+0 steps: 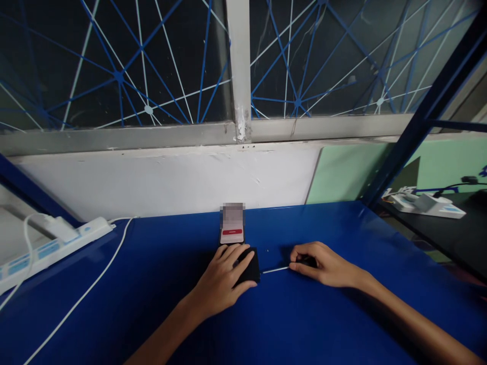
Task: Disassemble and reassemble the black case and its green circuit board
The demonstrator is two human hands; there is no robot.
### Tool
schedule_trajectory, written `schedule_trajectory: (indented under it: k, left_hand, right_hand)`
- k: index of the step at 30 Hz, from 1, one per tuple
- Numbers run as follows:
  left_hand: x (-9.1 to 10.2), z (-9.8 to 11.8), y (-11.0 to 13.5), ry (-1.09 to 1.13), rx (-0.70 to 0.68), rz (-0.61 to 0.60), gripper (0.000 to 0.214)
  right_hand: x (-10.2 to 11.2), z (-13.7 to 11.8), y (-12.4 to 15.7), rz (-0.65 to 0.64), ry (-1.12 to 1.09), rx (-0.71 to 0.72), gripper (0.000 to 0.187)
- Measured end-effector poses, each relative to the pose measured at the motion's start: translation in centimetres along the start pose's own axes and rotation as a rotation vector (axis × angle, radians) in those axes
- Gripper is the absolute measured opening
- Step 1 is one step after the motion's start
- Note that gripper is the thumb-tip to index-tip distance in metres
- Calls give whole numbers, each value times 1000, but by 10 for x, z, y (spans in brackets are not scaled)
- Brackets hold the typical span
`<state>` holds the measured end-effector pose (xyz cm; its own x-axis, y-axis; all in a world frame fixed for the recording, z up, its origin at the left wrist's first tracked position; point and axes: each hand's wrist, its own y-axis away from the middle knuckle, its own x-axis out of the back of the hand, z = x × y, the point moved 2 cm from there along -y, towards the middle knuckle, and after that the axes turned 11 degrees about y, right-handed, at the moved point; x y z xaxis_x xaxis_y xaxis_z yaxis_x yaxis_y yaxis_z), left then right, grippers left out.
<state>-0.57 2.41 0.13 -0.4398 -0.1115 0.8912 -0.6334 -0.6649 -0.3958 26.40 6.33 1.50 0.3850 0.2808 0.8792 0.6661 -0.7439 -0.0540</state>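
The left hand is clasping a small black block on the blue table just before a phone, while the right hand is pinching what is probably a light, stiff screwdriver by its dark handle, likely the surest hold.

Left hand clasps black block — right hand holds thin tool (tip against it).

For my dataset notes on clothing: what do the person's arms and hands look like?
The left forearm and right forearm are bare, no sleeve in view. The left hand and right hand wear no gloves; no ring, watch or bracelet is visible.
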Motion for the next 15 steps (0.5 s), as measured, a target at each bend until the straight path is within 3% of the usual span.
schedule_trajectory:
  k: [15]
  left_hand:
    - [-1, -1, -1, -15, 5, -2, 51]
  right_hand:
    - [-7, 1, 1, 1, 47, 6, 26]
